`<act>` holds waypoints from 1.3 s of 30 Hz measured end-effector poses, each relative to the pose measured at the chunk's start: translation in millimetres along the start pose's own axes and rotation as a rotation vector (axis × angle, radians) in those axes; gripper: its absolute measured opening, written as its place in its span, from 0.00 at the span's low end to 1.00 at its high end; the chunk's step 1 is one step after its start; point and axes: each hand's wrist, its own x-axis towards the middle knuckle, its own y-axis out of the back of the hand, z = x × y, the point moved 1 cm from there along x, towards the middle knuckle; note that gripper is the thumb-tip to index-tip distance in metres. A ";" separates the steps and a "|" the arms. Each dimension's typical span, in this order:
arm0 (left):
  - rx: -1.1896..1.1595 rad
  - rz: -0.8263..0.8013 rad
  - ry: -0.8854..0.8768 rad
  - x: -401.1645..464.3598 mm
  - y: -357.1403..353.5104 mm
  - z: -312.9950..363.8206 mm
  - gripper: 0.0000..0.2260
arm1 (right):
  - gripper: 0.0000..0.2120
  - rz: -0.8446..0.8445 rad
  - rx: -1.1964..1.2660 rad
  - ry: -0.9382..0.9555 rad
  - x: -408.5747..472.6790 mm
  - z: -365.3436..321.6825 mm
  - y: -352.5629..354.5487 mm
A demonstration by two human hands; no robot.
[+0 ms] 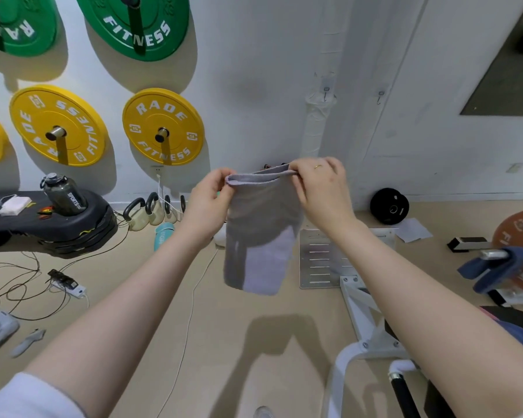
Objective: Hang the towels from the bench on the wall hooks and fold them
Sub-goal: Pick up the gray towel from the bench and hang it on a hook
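Observation:
A grey-lilac towel (260,233) hangs folded in the air in front of me, its doubled top edge held level. My left hand (210,196) pinches the left top corner and my right hand (322,188) pinches the right top corner. Two small wall hooks (326,93) (380,96) sit on the white wall above and to the right, both bare. A dark blue towel (495,268) is draped over a barbell end at the right. The white-framed bench (372,333) stands at the lower right, mostly out of frame.
Yellow weight plates (163,126) and green ones (133,24) hang on the left wall. A black plate stack (73,224) carries a dark bottle (64,193) and cloths. Kettlebells (147,211), a power strip (67,282) with cables, a metal plate (320,260) and a black disc (389,206) lie on the floor.

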 end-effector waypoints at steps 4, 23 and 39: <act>-0.073 -0.130 0.060 -10.9 5.9 -1.7 0.07 | 0.10 -0.454 0.244 0.026 -15.0 4.9 10.2; -0.040 -0.029 0.000 -40.2 44.8 -4.1 0.21 | 0.10 -0.333 0.344 -0.104 -49.3 -44.0 14.4; -0.218 0.011 0.133 -52.9 58.0 -34.9 0.11 | 0.13 -0.723 0.604 -0.033 -25.4 -60.6 51.3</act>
